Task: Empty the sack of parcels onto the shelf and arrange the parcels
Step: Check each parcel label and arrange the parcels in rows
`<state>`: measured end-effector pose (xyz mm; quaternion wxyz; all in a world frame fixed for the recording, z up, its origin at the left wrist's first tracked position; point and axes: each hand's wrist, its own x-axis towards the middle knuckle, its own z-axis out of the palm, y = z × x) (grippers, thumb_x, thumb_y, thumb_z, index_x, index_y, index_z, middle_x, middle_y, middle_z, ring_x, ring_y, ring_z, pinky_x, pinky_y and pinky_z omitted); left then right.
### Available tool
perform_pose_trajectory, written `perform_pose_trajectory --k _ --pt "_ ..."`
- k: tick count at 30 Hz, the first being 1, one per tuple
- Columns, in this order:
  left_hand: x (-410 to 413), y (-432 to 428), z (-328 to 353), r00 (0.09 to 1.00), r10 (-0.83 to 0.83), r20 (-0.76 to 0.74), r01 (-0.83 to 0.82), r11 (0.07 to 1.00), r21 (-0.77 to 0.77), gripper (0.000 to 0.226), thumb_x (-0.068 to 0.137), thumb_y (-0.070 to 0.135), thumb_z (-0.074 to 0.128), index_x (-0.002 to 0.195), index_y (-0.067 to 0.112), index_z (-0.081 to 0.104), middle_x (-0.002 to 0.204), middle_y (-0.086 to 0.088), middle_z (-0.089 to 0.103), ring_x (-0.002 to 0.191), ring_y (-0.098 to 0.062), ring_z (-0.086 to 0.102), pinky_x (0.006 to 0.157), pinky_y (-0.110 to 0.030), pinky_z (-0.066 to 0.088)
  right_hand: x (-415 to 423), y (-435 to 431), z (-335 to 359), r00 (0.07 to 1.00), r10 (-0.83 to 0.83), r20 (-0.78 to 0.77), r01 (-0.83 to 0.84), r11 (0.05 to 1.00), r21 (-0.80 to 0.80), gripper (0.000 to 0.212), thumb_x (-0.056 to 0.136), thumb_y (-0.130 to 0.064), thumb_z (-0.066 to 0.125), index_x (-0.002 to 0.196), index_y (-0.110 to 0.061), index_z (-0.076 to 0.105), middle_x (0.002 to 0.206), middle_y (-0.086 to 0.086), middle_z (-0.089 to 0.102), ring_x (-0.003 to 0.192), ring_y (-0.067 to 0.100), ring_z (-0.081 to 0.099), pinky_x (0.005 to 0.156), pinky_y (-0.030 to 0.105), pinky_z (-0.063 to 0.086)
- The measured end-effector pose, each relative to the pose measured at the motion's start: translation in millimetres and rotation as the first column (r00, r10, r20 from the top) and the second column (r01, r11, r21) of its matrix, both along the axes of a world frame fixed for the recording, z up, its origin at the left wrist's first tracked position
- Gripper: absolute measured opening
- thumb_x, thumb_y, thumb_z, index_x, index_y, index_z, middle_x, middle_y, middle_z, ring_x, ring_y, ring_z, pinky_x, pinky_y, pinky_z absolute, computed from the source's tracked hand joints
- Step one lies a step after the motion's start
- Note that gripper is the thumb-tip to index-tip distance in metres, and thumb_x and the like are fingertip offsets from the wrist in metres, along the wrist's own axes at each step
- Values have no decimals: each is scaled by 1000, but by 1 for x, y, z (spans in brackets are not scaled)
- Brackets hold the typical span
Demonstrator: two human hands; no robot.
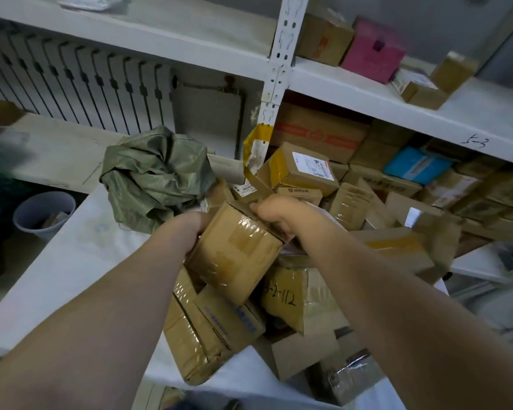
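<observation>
Head view: hands (195, 225) (274, 213) grip a taped box (240, 251) over piled parcels (216, 329); sack (154, 176) lies crumpled, seemingly empty.

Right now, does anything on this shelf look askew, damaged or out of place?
Yes. The parcels lie in a jumbled heap, tilted against each other, not arranged. The crumpled green sack sits on the shelf beside them, and yellow tape hangs loose from the shelf post.

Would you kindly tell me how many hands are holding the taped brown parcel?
2. The left hand grips the left edge of the taped parcel; the right hand grips its upper right corner. No other hand shows.
</observation>
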<state>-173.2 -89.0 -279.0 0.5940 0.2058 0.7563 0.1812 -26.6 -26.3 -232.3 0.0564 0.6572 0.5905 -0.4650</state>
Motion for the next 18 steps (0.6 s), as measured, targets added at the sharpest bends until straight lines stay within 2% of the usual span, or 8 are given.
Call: perform_pose_trajectory --k 2,5,7,10,11,14,17,18 --pt "-1 3 -4 999 -49 8 50 998 -32 49 77 34 75 115 4 66 114 -21 66 105 -41 64 98 -55 48 4 1 -3 998 -57 -20 56 997 -45 39 100 -45 45 112 -7 49 96 11 54 93 30 53 87 47 51" --pt "-7 14 -18 993 -110 41 112 992 -51 77 55 45 85 120 10 63 118 -20 65 105 -41 64 93 -57 50 6 1 -6 990 -137 -18 135 987 -86 73 90 -64 49 137 -10 41 125 13 57 109 35 55 92 50 49" --pt "-2 7 -2 996 -65 62 66 998 -22 86 52 52 86 122 9 59 113 -19 65 100 -40 65 86 -56 53 7 2 -5 977 -208 -38 202 973 -113 83 82 -74 51 135 -11 43 122 14 59 108 37 57 94 53 48" --pt "-4 -3 12 996 22 89 -32 992 120 64 77 52 75 115 7 52 92 -12 58 81 -29 59 79 -43 51 6 -3 1 956 -281 -84 263 949 -176 84 76 -82 50 117 -8 46 101 14 60 90 33 58 76 48 47" --pt "-7 -3 12 995 32 92 -45 989 141 63 80 51 73 121 8 52 88 -9 55 76 -26 56 77 -42 49 4 -5 2 948 -302 -99 280 940 -194 89 73 -84 50 118 -8 45 101 13 60 90 33 58 77 48 47" --pt "-16 -3 16 990 65 125 -89 975 202 68 82 47 73 132 6 51 88 -8 57 74 -24 57 68 -39 51 -1 -9 4 932 -340 -127 310 927 -210 107 66 -88 52 137 -9 42 121 13 59 105 37 56 93 55 45" --pt "-27 -3 20 978 107 177 -143 968 204 51 83 39 74 116 4 56 88 -11 61 74 -25 61 60 -36 53 -2 -15 10 899 -393 -193 350 909 -225 102 69 -83 57 139 -11 40 117 12 55 92 36 54 64 49 47" --pt "-29 -4 22 970 126 206 -168 964 204 43 85 35 73 109 3 57 87 -11 63 72 -24 61 60 -35 52 -1 -16 11 887 -406 -220 359 906 -224 98 70 -80 60 138 -13 40 117 11 55 93 36 54 61 49 46"
